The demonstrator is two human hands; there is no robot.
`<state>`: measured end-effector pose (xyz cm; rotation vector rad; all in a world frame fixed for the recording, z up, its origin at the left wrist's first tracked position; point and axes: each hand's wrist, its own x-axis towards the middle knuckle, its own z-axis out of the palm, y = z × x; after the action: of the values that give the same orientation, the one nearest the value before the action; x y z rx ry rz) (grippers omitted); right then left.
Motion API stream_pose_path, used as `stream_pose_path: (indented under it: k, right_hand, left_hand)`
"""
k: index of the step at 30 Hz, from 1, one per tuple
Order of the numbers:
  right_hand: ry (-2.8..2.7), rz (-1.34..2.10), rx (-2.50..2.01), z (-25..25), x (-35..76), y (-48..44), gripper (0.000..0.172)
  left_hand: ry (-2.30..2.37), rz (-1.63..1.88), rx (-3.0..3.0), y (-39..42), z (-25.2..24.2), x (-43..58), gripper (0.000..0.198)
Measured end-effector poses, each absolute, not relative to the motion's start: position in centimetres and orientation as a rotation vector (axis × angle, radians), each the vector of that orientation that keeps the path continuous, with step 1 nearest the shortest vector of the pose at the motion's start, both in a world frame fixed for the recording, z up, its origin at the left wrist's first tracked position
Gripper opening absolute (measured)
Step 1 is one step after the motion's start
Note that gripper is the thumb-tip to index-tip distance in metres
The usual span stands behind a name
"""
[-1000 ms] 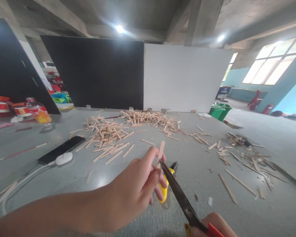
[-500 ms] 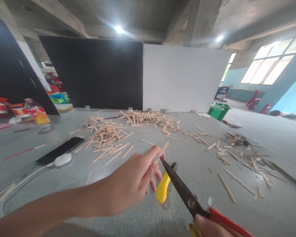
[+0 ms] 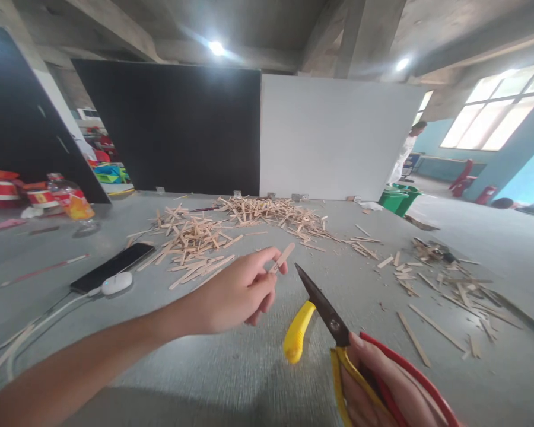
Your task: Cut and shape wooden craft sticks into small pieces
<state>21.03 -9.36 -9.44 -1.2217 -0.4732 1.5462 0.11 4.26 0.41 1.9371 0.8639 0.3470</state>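
Between the thumb and fingers of my left hand (image 3: 244, 290) is a wooden craft stick (image 3: 286, 255), its rounded end pointing up and to the right. My right hand (image 3: 382, 379) grips a pair of scissors (image 3: 333, 323) with red and yellow handles. The dark blades look closed, and their tip points at the stick but stands apart from it. On the table under the blades lies a yellow utility knife (image 3: 299, 332), its front end hidden by them.
Heaps of craft sticks (image 3: 196, 234) lie ahead, with stick scraps (image 3: 463, 296) at the right. A phone (image 3: 115, 265), a white earbud case (image 3: 117, 283) and a bottle (image 3: 75, 204) are at the left. Black (image 3: 173, 130) and white (image 3: 333, 136) panels stand behind. A person (image 3: 409, 148) is beyond.
My left hand has moved left and up with the stick. The scissors have come away from the stick, and more of my right hand shows. A person has appeared at the far right.
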Motion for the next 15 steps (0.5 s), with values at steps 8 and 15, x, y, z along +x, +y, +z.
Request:
stream_pose_path:
  k: [8, 15]
  right_hand:
    - [-1.203, 1.795, -1.352, -12.9, 22.3, -6.9, 0.062]
    - [-1.264, 1.719, -1.643, -11.5, 22.3, -7.8, 0.044]
  left_hand:
    - [0.887, 0.223, 2.044, 2.8, 2.4, -0.5, 0.034]
    - [0.830, 0.232, 2.130, 2.6, 2.3, -0.8, 0.041]
